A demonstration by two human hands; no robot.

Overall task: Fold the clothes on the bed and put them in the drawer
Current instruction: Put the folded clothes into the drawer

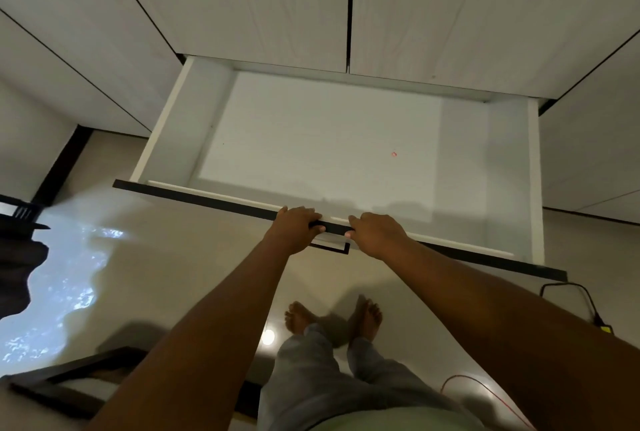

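"Standing barefoot on the glossy floor (180, 275), you have your feet (299, 317) planted just short of the drawer front, with grey trousers (311, 378) nearest the camera."

"Right, and a thin red wire (485, 390) lies near your right leg, with a black cable (594, 311) a little farther off on that side."

"Your two arms reach forward and down from the near corners, almost straight, and draw closer together as they go."

"Your left hand (298, 228) ends on the dark top edge of the drawer (194, 126) front. The fingers are curled over to the far side and the thumb is tucked against the near face, so you are gripping that edge."

"Your right hand (377, 233) matches it just to the right, knuckles up, fingers hooked over the same edge and thumb tip on the near side. The hands are close but apart, with a short stretch of edge bare between them."

"Just below that gap hangs the black handle (332, 250). Your hands sit above it."

"Beyond your knuckles the drawer stands pulled well out from the wardrobe (259, 8). Its white bottom panel shows, with a small red speck (393, 154) right of centre."

"Farthest off, the pale wardrobe doors rise above the drawer, with a dark seam running between them."
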